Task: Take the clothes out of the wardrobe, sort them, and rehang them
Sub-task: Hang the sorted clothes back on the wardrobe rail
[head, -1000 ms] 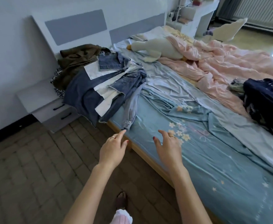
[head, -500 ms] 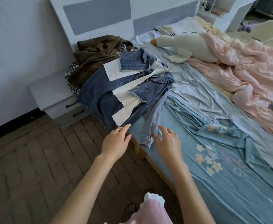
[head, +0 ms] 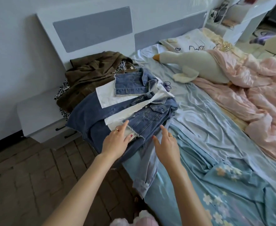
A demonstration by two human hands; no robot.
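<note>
— Blue bedsheet [head: 207, 128] is seen across the bed; where are the clothes?
— Denim jacket [head: 143, 118] is piled at the near-left corner, a brown garment [head: 91, 74] behind it.
— And the hands?
— Left hand [head: 117, 142] is laid flat on the denim, fingers straight; right hand [head: 165, 145] is spread open over its pale sleeve [head: 147, 168].

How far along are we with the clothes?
Done: clothes are out, heaped on the bed. In hand: both open hands, left and right, reach onto the denim jacket. Left: the brown garment and the rest unsorted; nothing visibly rehung.
</note>
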